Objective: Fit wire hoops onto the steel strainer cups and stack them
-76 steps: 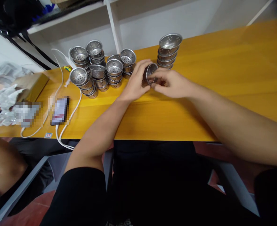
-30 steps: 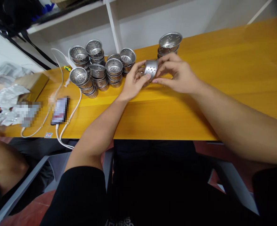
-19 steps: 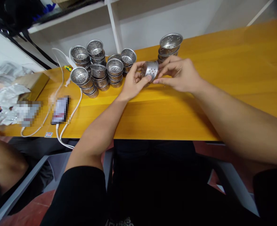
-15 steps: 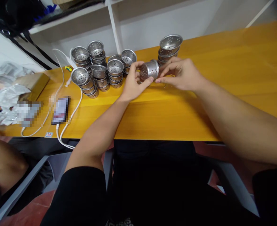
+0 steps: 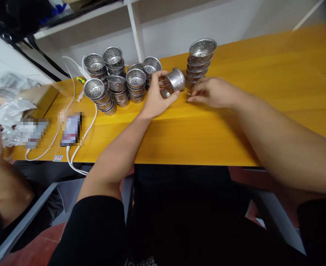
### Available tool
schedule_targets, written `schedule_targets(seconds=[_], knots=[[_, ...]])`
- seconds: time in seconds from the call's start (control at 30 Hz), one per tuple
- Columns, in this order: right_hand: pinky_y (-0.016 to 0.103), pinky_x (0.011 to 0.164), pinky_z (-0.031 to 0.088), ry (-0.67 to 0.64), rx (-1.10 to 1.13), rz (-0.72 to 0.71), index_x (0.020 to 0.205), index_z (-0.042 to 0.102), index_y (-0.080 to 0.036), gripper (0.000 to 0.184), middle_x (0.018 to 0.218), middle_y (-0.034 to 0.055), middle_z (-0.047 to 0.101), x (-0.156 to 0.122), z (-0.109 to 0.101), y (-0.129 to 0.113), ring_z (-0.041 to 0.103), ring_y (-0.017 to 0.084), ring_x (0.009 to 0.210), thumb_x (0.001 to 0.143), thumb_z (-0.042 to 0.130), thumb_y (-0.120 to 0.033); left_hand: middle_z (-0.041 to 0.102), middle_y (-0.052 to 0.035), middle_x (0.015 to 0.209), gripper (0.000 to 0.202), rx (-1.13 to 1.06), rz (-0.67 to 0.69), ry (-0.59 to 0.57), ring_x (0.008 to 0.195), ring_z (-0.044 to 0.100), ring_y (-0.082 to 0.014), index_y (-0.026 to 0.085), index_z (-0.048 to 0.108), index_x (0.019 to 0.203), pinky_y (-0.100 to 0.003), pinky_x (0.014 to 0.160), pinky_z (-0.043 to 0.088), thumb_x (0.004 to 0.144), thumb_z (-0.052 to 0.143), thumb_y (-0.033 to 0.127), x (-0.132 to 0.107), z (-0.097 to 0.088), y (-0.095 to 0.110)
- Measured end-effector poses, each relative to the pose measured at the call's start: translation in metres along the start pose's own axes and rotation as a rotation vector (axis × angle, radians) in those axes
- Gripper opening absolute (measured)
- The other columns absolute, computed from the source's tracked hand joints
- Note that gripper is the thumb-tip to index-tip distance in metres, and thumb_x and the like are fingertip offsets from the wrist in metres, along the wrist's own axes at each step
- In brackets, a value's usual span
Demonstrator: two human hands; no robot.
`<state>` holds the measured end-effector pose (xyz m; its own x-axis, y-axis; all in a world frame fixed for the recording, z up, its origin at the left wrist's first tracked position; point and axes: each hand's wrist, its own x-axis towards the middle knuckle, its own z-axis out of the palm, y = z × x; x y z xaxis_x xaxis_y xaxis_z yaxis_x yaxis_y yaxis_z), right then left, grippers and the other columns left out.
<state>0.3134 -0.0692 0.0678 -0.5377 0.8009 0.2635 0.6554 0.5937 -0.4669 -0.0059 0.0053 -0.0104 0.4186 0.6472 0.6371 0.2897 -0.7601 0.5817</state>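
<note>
Work at the rim: the left hand (image 5: 156,99) steadied a metal cup (image 5: 175,80) while the right hand (image 5: 214,92) was busy just beside its open end with a thin wire (image 5: 187,92); the step in hand looked like fine handling of that wire at the cup.
Next move's demand: it seemed to call for a firm hold on the left and small, careful finger work on the right, since so thin a wire would probably slip easily.
Left hand's hold: thumb and fingers were curled around the cup from its left side, closed on it.
Right hand's pinch: fingertips were drawn narrow on what appeared to be the wire; the hand was slightly blurred.
Wire's join: whether it was fixed to the cup could not be told.
Cup's place: it was between the two hands, above the table (image 5: 193,140), in front of and left of a tall stack of cups (image 5: 199,67); a group of stacked cups (image 5: 117,87) stood farther left.
Cup's tilt: it lay over on its side, mouth toward the right, base toward the left.
Cup's look: silvery and shiny, with small round holes in wall and base, and a lip wider than the body; its inside was out of sight.
</note>
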Motion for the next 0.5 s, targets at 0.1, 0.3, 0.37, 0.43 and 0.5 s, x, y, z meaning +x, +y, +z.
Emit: schedule_targets(seconds=[0.1,0.3,0.37,0.43,0.5], knots=[[0.075,0.118,0.070,-0.026,0.028,0.011,0.111,0.087,-0.033,0.049,0.128,0.0181,0.089,-0.003,-0.003,0.000,0.085,0.048,0.121,0.113,0.089,-0.082,0.058,-0.0184,0.185,0.104,0.002,-0.008,-0.002,0.162,0.078,-0.0380,0.042,0.026,0.194,-0.062,0.144,0.064,0.118,0.076,0.094,0.001,0.001,-0.011],[0.075,0.123,0.067,0.094,0.059,0.157,0.128,0.087,-0.029,0.044,0.138,0.0223,0.091,-0.004,0.002,-0.005,0.085,0.048,0.122,0.122,0.082,-0.072,0.057,-0.0190,0.187,0.103,0.014,-0.034,0.000,0.163,0.077,-0.0389,0.041,0.029,0.193,-0.062,0.143,0.063,0.118,0.074,0.095,0.001,-0.002,-0.003],[0.072,0.125,0.066,0.115,0.064,0.163,0.134,0.087,-0.027,0.037,0.142,0.0215,0.092,-0.002,0.006,-0.004,0.086,0.046,0.126,0.124,0.080,-0.062,0.058,-0.0192,0.186,0.103,0.017,-0.038,0.002,0.163,0.077,-0.0389,0.040,0.030,0.192,-0.062,0.143,0.063,0.117,0.074,0.096,0.001,-0.003,0.000],[0.067,0.123,0.068,0.101,0.068,0.164,0.137,0.087,-0.026,0.034,0.141,0.0194,0.093,0.001,0.010,-0.001,0.086,0.043,0.124,0.122,0.082,-0.056,0.059,-0.0196,0.185,0.105,0.019,-0.043,0.000,0.166,0.075,-0.0398,0.038,0.031,0.192,-0.062,0.145,0.061,0.117,0.075,0.096,0.001,-0.004,0.001],[0.062,0.116,0.070,0.097,0.047,0.187,0.139,0.087,-0.025,0.035,0.134,0.0183,0.094,0.002,0.014,0.005,0.086,0.041,0.118,0.121,0.084,-0.055,0.061,-0.0202,0.184,0.107,0.025,-0.052,-0.007,0.171,0.072,-0.0410,0.036,0.031,0.192,-0.063,0.148,0.059,0.116,0.077,0.096,0.001,-0.005,0.001]])
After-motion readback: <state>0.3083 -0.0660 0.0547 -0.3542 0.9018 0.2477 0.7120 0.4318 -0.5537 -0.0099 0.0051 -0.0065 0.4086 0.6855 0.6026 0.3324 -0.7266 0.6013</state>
